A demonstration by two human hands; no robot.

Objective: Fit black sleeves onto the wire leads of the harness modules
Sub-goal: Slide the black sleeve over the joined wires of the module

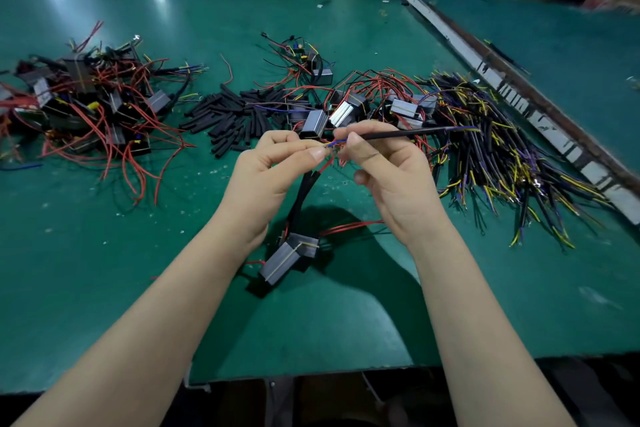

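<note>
My left hand [273,170] pinches the bare ends of thin blue, yellow and red wire leads [332,144] between thumb and forefinger. My right hand [388,170] pinches a long thin black sleeved cable [408,133] whose end meets those leads; blue and yellow wires show at its far tip. Below my hands hangs a grey harness module [291,260], joined upward by two black sleeves [304,191], with red leads trailing right. A pile of loose black sleeves [232,118] lies on the green table [104,253] beyond my hands.
A heap of modules with red wires [86,104] sits at the far left. More modules [363,107] lie just behind my hands. A bundle of black, yellow and purple cables [502,149] spreads at the right, beside a worn metal strip [519,97].
</note>
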